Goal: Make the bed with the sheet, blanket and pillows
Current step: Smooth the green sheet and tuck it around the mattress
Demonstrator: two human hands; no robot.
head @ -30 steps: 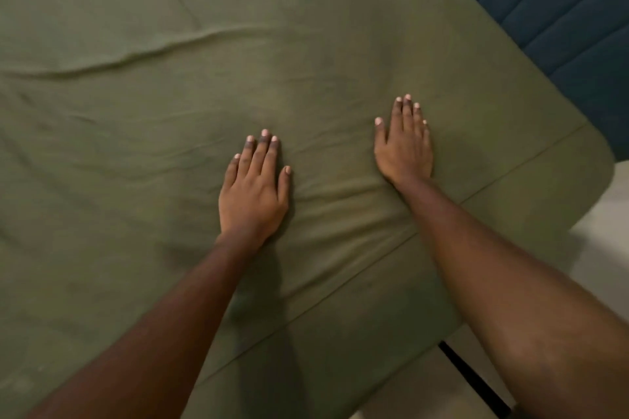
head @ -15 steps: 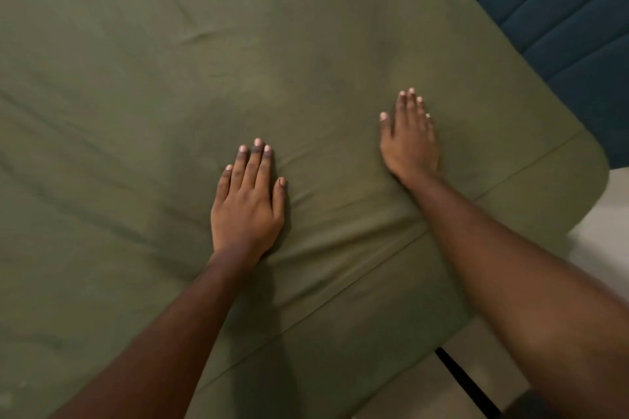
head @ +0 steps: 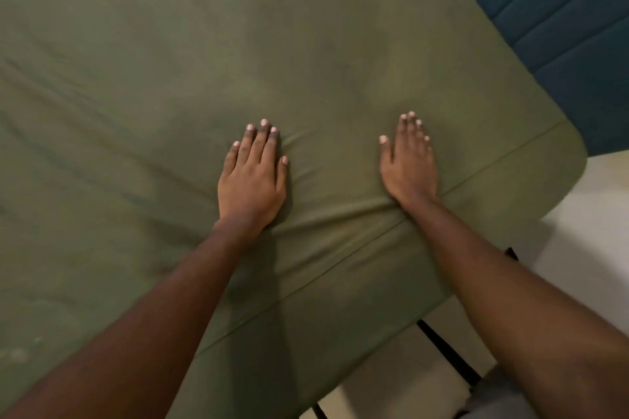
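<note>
The green sheet [head: 163,71] lies over the whole bed and fills most of the view. The left hand [head: 252,180] lies flat on it near the middle, with fingers straight and close together, holding nothing. The right hand [head: 408,163] lies flat on the sheet too, at 3 o'clock from the left hand, fingers straight, holding nothing. Small folds run between the two hands. A blue padded headboard [head: 561,27] is at 1 o'clock, and the pale floor [head: 589,214] is at 4 o'clock

A creased olive-green fabric sheet [head: 238,61] covers my black-framed bed [head: 446,350]; my left hand [head: 252,180] and right hand [head: 408,163] lie flat on it.
</note>
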